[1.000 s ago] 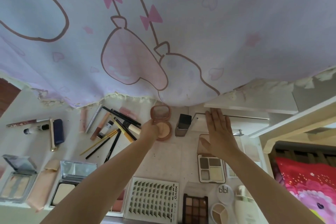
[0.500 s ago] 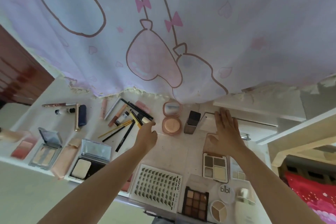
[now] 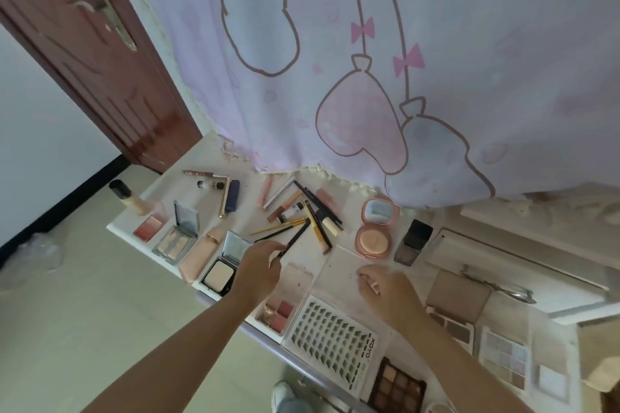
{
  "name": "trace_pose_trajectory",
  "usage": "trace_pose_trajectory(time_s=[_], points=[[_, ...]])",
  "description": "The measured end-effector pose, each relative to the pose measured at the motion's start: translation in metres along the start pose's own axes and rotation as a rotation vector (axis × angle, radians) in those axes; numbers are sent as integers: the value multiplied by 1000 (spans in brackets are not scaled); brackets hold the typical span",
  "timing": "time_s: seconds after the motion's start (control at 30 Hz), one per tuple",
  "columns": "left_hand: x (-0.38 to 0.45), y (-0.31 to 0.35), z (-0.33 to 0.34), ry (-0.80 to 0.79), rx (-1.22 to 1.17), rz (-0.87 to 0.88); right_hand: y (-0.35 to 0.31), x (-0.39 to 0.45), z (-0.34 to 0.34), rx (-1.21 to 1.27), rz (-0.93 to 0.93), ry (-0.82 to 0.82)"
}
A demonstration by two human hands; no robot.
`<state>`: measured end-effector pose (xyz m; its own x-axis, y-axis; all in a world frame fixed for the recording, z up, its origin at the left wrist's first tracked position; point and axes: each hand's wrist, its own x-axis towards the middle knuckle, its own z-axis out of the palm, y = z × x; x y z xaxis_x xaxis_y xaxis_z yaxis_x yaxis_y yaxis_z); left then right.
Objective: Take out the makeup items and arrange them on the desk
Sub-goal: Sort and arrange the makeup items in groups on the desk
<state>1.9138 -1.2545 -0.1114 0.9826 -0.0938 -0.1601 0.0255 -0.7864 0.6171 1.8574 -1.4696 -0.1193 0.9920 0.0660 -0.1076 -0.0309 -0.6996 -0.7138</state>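
Observation:
Makeup lies spread over the white desk (image 3: pixel 339 270). My left hand (image 3: pixel 260 261) pinches the near end of a thin black pencil (image 3: pixel 295 240) that lies among a fan of pencils and brushes (image 3: pixel 313 214). My right hand (image 3: pixel 385 288) rests loosely curled on the desk, holding nothing, just in front of an open pink round compact (image 3: pixel 375 228). An open powder compact (image 3: pixel 223 265) sits left of my left hand. A false-lash card (image 3: pixel 332 337) lies between my forearms.
A dark square bottle (image 3: pixel 412 241) stands right of the pink compact. Eyeshadow palettes (image 3: pixel 397 387) lie near the front edge. A foundation bottle (image 3: pixel 129 199) lies at the desk's left end. A printed curtain (image 3: pixel 369 77) hangs behind; a brown door (image 3: pixel 84 50) is at left.
The view swung left and down, bringing the door into sight. My left hand left the pink compact and took the black pencil's end. My right hand drew back from the far right and curled.

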Motion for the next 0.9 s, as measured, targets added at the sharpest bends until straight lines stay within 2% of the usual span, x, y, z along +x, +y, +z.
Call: trace_pose_trajectory(time_s=[0.17, 0.23, 0.53, 0.6, 0.7, 0.77, 0.83, 0.9], points=[[12, -16, -17, -18, 1, 3, -8, 52, 28, -128, 113, -41], [24, -25, -27, -36, 9, 30, -9, 76, 38, -201, 162, -6], [112, -69, -75, -220, 38, 204, -13, 155, 76, -469, 331, 66], [128, -81, -83, -279, 15, 220, -16, 164, 77, -403, 385, 83], [152, -93, -92, -362, 22, 258, -27, 171, 77, -199, 473, 16], [167, -93, -94, -410, 20, 280, -35, 170, 75, -165, 492, 31], [176, -88, -95, -472, 3, 300, -48, 168, 69, -178, 547, 137], [181, -81, -93, -561, -43, 329, -65, 165, 62, 12, 564, 268]])
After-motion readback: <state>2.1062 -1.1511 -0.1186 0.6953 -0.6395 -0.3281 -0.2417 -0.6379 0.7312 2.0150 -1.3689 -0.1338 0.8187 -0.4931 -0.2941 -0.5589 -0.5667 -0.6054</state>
